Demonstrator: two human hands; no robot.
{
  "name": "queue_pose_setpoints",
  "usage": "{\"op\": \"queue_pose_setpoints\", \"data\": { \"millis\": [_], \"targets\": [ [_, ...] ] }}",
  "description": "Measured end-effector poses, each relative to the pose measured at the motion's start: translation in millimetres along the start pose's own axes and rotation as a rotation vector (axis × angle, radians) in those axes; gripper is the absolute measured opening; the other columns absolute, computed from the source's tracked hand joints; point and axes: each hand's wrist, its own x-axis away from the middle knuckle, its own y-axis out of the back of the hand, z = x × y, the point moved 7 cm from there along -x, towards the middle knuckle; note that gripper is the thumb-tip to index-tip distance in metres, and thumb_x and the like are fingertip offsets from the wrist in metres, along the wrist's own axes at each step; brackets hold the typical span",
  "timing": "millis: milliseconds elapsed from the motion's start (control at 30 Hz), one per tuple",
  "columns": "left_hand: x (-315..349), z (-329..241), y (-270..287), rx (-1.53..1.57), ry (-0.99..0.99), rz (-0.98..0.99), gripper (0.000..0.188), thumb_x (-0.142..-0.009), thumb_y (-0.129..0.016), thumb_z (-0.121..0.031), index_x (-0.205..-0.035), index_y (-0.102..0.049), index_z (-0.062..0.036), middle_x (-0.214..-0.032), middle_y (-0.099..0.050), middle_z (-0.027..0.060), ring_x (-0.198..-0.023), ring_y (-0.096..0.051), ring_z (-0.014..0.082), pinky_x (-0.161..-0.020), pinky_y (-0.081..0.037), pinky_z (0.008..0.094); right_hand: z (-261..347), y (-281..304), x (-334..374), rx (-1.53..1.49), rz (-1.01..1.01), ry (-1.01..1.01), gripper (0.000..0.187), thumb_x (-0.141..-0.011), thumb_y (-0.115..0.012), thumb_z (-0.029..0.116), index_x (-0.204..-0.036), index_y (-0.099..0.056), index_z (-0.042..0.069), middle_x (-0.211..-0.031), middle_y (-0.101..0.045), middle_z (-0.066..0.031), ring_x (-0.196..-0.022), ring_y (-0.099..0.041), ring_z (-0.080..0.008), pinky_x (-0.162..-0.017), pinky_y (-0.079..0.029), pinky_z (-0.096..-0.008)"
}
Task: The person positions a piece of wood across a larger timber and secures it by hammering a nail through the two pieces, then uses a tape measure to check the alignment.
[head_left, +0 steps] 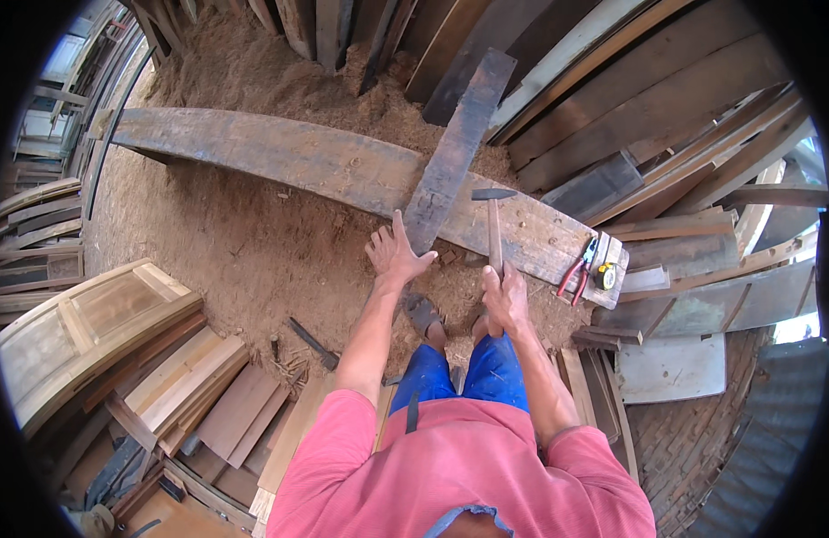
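Observation:
My right hand (505, 296) is wrapped round the wooden handle of a hammer (495, 224). The hammer's dark head lies over the long wooden bench plank (289, 157). My left hand (397, 254) has its fingers spread, beside the near end of a dark, weathered board (458, 152). Whether the palm or thumb touches that board I cannot tell. The board lies crosswise over the bench, its far end reaching past the bench's far edge. On the bench's right end rest red-handled pliers (576, 269) and a yellow-and-black tape measure (606, 275).
Stacked planks (648, 81) lean along the far right. Sawdust (253, 72) is heaped behind the bench. Panelled wooden doors (96, 327) and cut boards (239, 412) lie at the lower left. A dark blade-like tool (313, 343) is on the dirt floor left of my feet.

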Motion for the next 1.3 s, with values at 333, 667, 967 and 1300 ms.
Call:
{"op": "queue_pose_setpoints", "data": {
  "millis": [333,667,967,1300],
  "targets": [
    [-8.6,12.6,-22.5,0.2,0.054,0.211,0.127,-0.07,-0.083,-0.05,-0.165,-0.001,-0.0299,-0.125,-0.06,0.0305,-0.112,-0.064,0.0479,-0.096,-0.052,0.0536,75.4,22.1,-24.6,0.02,-0.202,0.559,0.06,-0.094,-0.066,0.012,-0.146,-0.044,-0.007,-0.125,-0.062,-0.0333,-0.105,-0.066,-0.0484,-0.089,-0.053,-0.0525],
    [-1.0,12.3,-22.4,0.218,0.061,0.26,0.126,-0.071,-0.085,-0.047,-0.165,-0.003,-0.03,-0.124,-0.06,0.0305,-0.114,-0.063,0.0473,-0.096,-0.051,0.0539,16.6,6.9,-108.9,0.373,0.051,0.321,0.061,-0.1,-0.055,0.023,-0.158,-0.038,0.015,-0.114,-0.067,-0.0278,-0.097,-0.067,-0.0493,-0.082,-0.053,-0.0564],
    [-15.9,2.0,-11.5,0.223,0.038,0.218,0.128,-0.068,-0.086,-0.046,-0.165,-0.005,-0.03,-0.118,-0.062,0.0319,-0.109,-0.064,0.0489,-0.096,-0.051,0.0539,5.2,10.7,-128.3,0.541,0.046,0.256,0.06,-0.099,-0.056,0.022,-0.157,-0.04,0.015,-0.108,-0.07,-0.031,-0.093,-0.068,-0.0527,-0.083,-0.054,-0.0544],
    [-12.3,4.2,-10.1,0.241,0.036,0.23,0.125,-0.068,-0.084,-0.045,-0.165,-0.008,-0.0281,-0.117,-0.064,0.0318,-0.107,-0.065,0.0491,-0.093,-0.053,0.0544,69.2,27.2,-67.1,0.031,-0.237,0.986,0.054,-0.099,-0.058,0.019,-0.149,-0.043,0.003,-0.112,-0.069,-0.0319,-0.086,-0.068,-0.0523,-0.082,-0.054,-0.0569]
  ]
}}
